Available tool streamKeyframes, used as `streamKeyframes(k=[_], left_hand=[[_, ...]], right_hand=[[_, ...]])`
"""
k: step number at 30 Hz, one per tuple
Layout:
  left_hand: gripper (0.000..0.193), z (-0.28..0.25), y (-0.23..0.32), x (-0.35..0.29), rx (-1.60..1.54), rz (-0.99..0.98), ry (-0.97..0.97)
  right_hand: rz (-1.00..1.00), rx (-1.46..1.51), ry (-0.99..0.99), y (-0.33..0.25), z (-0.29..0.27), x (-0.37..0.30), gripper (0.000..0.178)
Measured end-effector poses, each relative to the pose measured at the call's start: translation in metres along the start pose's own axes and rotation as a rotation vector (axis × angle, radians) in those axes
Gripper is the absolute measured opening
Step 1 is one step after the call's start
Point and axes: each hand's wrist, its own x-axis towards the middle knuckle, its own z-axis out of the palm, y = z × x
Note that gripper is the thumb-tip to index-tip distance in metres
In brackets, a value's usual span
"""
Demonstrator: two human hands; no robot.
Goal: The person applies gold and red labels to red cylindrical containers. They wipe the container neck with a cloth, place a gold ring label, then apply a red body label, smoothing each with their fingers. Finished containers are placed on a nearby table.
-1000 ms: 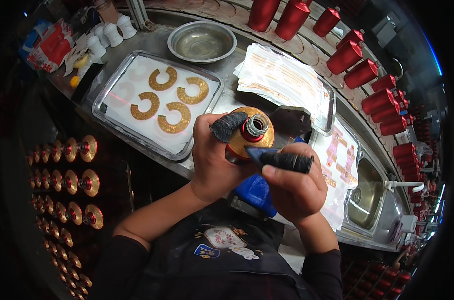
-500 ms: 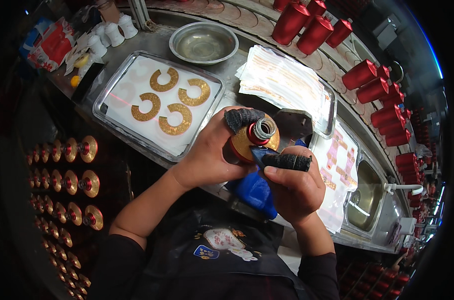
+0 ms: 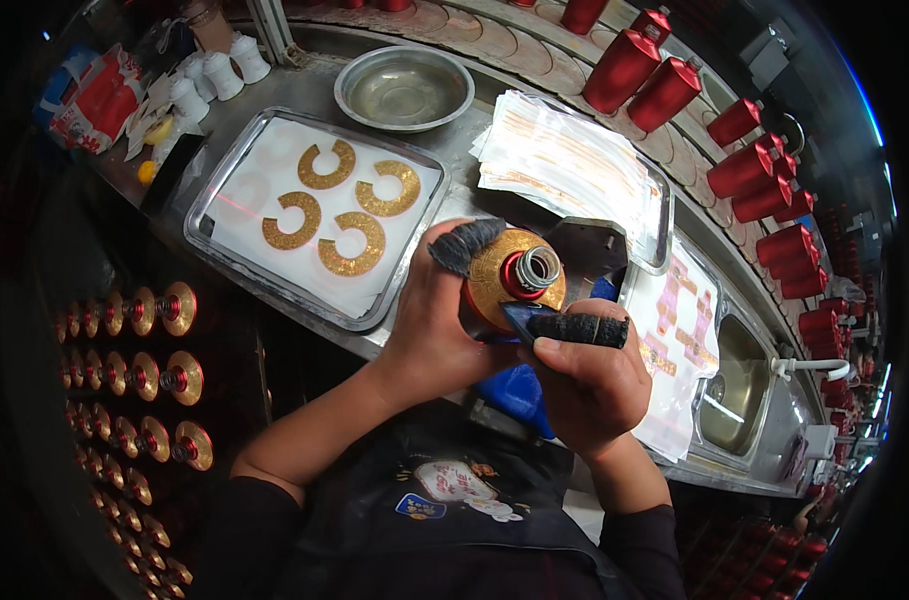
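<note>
Left of the grip: steel tray with four gold C-shaped labels. Left hand clasps the red bottle, taped thumb over its gold collar label. Right hand pinches a dark tool against the label's lower edge. Likely best to press evenly while rotating the bottle. Beyond, to the right: a stack of label sheets.

One view only, from a wide fisheye camera worn on the person's head, looking steeply down. It sits close above the hands, left hand and right hand, which fill the middle, forearms entering from the lower edge. Beyond the hands the long grey metal desk runs across the upper half, its straight edges bending toward the dark rim. The picture is upright and unmirrored.
</note>
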Motion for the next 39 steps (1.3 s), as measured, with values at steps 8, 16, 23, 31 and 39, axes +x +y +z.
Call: streamKeyframes(k=[8,16,23,31,39], left_hand=[[0.085,0.005,-0.009,-0.004,0.070,0.004,0.052],[0.084,-0.002,-0.014,-0.004,0.090,0.004,-0.014],[0.082,-0.002,-0.014,-0.006,0.208,0.152,0.008],[0.087,0.012,-0.024,-0.014,0.329,0.209,0.189],[0.085,0.018,-0.019,-0.014,0.118,-0.016,0.195]], right_hand=[[0.002,-0.015,0.045,-0.003,0.004,0.000,0.031],[0.003,-0.009,0.016,-0.002,0.003,-0.001,0.030],[-0.002,-0.020,0.047,-0.003,0.017,-0.005,0.032],[-0.040,-0.022,0.045,-0.002,0.011,-0.014,0.030],[-0.136,-0.053,0.037,0.001,-0.001,-0.010,0.026]])
